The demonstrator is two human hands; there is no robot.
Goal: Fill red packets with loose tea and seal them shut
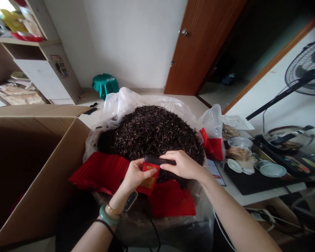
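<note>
My left hand (137,174) grips a small red packet (151,182) with gold print, thumb across its front. In my right hand (182,163) is a black handheld bag sealer (153,160), lying across the packet's top edge. Both hands are closed, just in front of a large heap of dark dried tea leaves (154,133) in a clear plastic bag (173,102). A tight row of red packets (102,171) stands at the left of the heap. More red packets (173,203) lie below my hands, and a few others (215,147) are at the right.
An open cardboard box (55,168) stands at the left. On the right a table holds a tea tray (252,182), a lidded plastic jar (240,148), small white dishes (273,170) and a glass kettle (291,138). A black fan (307,66) leans in behind.
</note>
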